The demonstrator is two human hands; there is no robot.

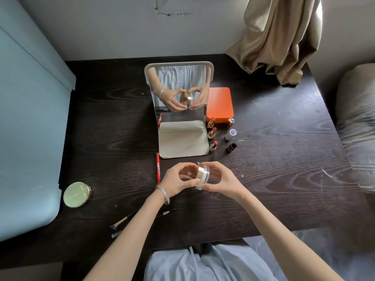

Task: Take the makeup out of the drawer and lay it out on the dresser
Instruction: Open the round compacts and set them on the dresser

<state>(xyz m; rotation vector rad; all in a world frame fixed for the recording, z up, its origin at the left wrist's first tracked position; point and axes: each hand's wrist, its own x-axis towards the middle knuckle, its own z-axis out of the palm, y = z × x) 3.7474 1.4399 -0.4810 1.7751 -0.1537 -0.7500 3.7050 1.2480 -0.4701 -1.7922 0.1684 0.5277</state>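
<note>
Both my hands hold a small round jar [203, 175] with a gold band and a clear body, tipped on its side just above the dark wooden dresser [274, 169]. My left hand [176, 180] curls its fingers round the gold end. My right hand [221, 179] grips the clear end. Three open lipsticks [212, 133] stand in a row to the right of the standing mirror [179, 110], with their caps [231, 134] beside them. A red pencil [158, 168] lies left of my hands, and a round gold compact [77, 194] lies at the near left.
An orange box [220, 104] sits behind the lipsticks. Two makeup brushes [121, 222] lie by the front edge under my left forearm. A beige curtain [280, 37] hangs onto the far right corner. A pale blue panel [30, 128] borders the left side.
</note>
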